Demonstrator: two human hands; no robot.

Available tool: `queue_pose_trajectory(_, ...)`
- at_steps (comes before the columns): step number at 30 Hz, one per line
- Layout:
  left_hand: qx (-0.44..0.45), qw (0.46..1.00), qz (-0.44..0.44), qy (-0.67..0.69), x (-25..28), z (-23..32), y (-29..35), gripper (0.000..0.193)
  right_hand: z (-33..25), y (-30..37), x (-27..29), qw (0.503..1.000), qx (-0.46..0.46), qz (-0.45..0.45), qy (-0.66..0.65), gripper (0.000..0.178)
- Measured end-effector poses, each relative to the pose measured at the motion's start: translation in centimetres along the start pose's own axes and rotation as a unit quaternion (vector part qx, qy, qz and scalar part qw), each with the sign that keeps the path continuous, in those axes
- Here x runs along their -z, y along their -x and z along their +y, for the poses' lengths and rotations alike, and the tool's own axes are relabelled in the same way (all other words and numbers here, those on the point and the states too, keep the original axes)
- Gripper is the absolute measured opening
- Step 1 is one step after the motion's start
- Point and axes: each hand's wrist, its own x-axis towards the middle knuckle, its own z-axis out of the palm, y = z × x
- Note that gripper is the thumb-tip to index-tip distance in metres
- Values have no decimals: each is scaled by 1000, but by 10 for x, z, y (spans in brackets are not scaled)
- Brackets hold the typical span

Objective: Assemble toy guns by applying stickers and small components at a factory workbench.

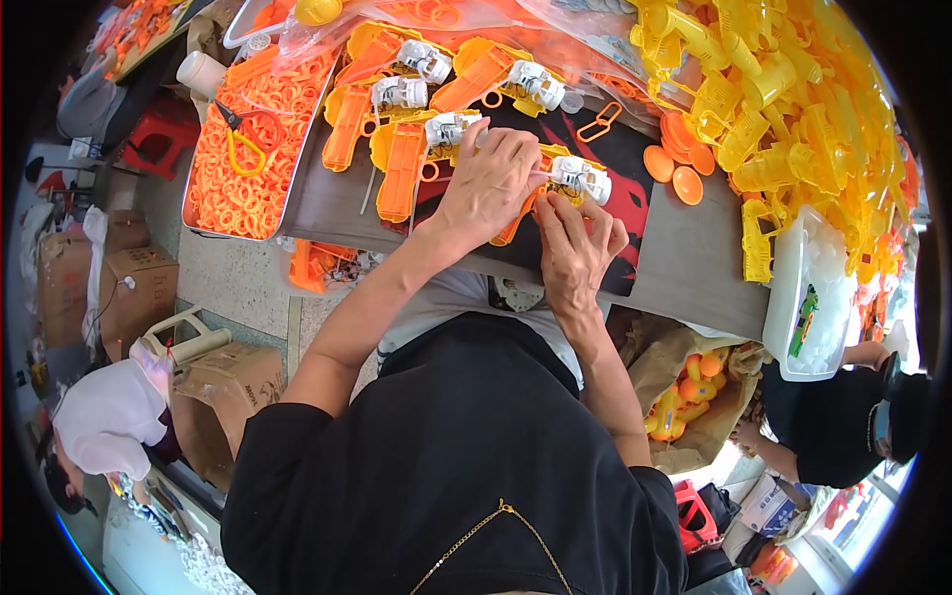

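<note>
Both of my hands work on one toy gun with an orange grip and a white mechanism (580, 178), lying on a black and red mat (627, 213). My left hand (488, 183) bends over its rear, fingers closed by the orange part. From below, my right hand (575, 253) pinches at the near edge of the white mechanism. What lies exactly between the fingertips is hidden. Left of my hands rest several similar half-built toy guns (401, 164), yellow and orange with white mechanisms facing right.
A metal tray of small orange parts (238, 169) holds scissors (243, 144). Orange discs (686, 185) lie right of the mat, beside piled yellow shells (773, 89). A white bin (788, 288) stands at the table's right edge. Other people (109, 416) sit nearby.
</note>
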Motion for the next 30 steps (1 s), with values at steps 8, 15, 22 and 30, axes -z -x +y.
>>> queue_pose_trajectory(8,-2,999,-46,9,8,-4,-7,29,-1,-1,0,1000,0,4,2,34)
queue_pose_trajectory(15,4,998,-68,9,12,-5,-5,30,-1,2,5,1000,23,-1,15,31)
queue_pose_trajectory(22,-2,999,-52,6,10,-3,-4,30,1,-1,5,999,-9,-9,-31,34)
queue_pose_trajectory(30,-7,998,-36,50,7,-8,-16,30,29,-5,8,996,87,-22,-28,40)
